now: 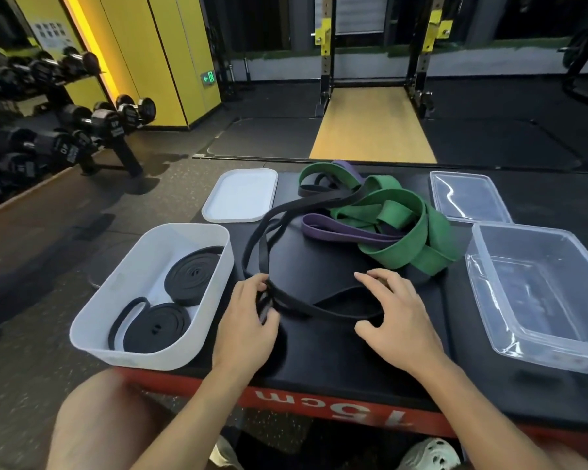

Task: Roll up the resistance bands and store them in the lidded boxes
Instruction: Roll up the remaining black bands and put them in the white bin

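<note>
The work surface is a black padded platform (319,361) with a red near face.

**Containers**
- A white box (133,276) sits at the near left corner. It holds two rolled black bands (194,276), lying flat side by side.
- Its white lid (240,195) lies just beyond it, at the far left.
- A clear box (523,293) sits at the near right, with a clear lid (465,196) beyond it at the far right.

**Unrolled bands**
- Green bands (404,212) and a purple band (336,234) lie in a tangled heap at the far centre of the platform, between the two lids.
- A loose black band (314,200) runs out of this heap, loops left, then comes toward the near edge, where it lies flat between both hands.

**Hands**
- We see the left hand (248,323) near the white box. Its fingers and thumb are curled in, pinching the gathered strands of the loose black band at their near left bend.
- The right hand (398,320) lies to the right of it, palm down. Its fingers are spread and lightly bent, with the tips on the platform, and the thumb is set wide apart. The band passes under this hand. The fingers do not close around it, and we cannot tell how firmly the hand presses on it.

**Surroundings**
- A dumbbell rack (82,130) stands on the floor at the far left.
</note>
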A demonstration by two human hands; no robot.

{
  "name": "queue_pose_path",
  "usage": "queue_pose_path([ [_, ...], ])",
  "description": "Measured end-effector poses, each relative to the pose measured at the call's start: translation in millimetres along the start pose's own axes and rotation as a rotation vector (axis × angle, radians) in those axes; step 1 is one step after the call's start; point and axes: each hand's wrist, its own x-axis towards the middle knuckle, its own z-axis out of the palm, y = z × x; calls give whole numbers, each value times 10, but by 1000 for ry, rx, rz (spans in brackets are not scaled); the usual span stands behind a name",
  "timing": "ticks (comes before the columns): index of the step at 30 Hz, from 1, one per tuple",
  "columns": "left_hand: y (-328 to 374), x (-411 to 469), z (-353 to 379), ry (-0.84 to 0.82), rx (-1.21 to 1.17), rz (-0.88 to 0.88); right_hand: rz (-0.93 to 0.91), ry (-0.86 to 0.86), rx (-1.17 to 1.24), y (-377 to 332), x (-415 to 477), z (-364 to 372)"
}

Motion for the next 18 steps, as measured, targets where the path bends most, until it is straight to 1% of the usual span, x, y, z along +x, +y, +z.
queue_pose_path([
  [2, -13, 0, 10, 14, 8, 18, -33, -31, -29, -6, -9, -1],
  [4, -20, 10, 25, 57, 23, -10, -31, -29, -25, 0, -9, 1],
  [6, -21, 14, 25, 87, 30, -36, -7, 12, 10, 5, -9, 8],
  [7, -31, 15, 30, 93, 35, -17, 3, 48, 38, 3, -7, 9],
  [10, -57, 12, 41, 61, 48, 113, 65, 169, 220, 14, 7, 8],
  [12, -73, 22, 43, 34, 73, 142, 157, 227, 368, 9, 11, -30],
  [14, -77, 37, 46, 20, 131, 168, 263, 233, 461, -17, 10, -88],
  [16, -72, 38, 53, -38, 239, 263, 332, 191, 438, -35, 16, -102],
  [18, -63, 30, 61, -131, 341, 379, 354, 151, 372, -59, 36, -78],
])
